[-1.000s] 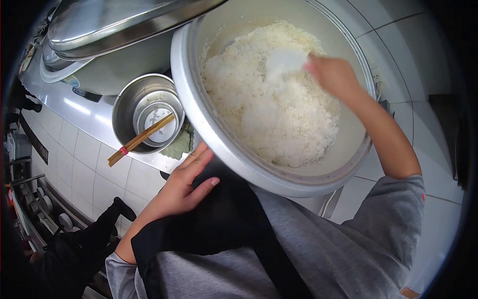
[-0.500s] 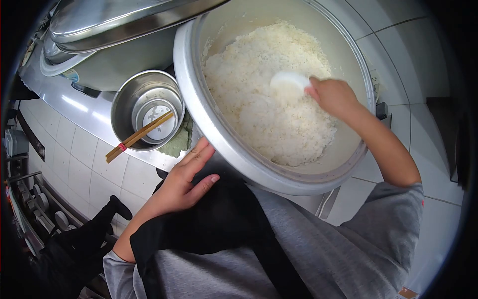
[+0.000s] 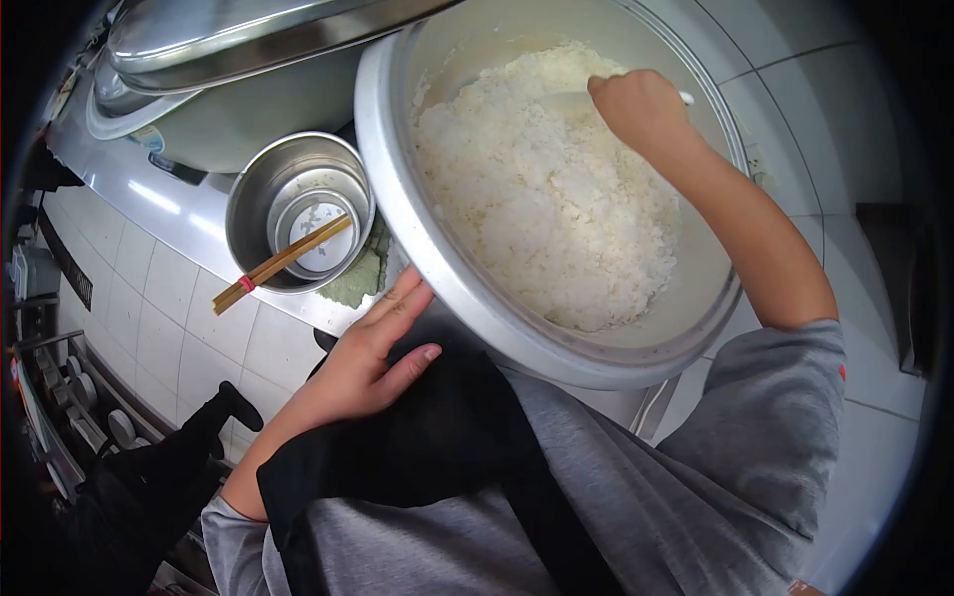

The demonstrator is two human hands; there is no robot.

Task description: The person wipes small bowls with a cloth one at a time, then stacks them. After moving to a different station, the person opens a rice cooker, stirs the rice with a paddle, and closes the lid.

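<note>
A large tilted rice cooker (image 3: 383,139) full of cooked white rice (image 3: 547,209) takes up the upper middle of the head view. My right hand (image 3: 641,111) is closed around the handle of a white rice paddle (image 3: 568,100), over the far part of the rice. The paddle's blade lies at the rice surface, pale against it and partly hard to make out. Against the cooker's near left outer side rests my left hand (image 3: 383,353), its fingers stretched out and its thumb apart, holding nothing.
Left of the cooker stands a steel pot (image 3: 238,219) with wooden chopsticks (image 3: 283,263) tied by a red band across it. A green cloth (image 3: 358,283) lies beside it. Behind is another large vessel (image 3: 258,119) under a steel lid (image 3: 229,50). A person's dark-clothed leg (image 3: 189,437) shows lower left.
My right hand has moved up and away with the rice paddle, toward the far side of the rice, and its wrist has turned. My left hand stays against the cooker.
</note>
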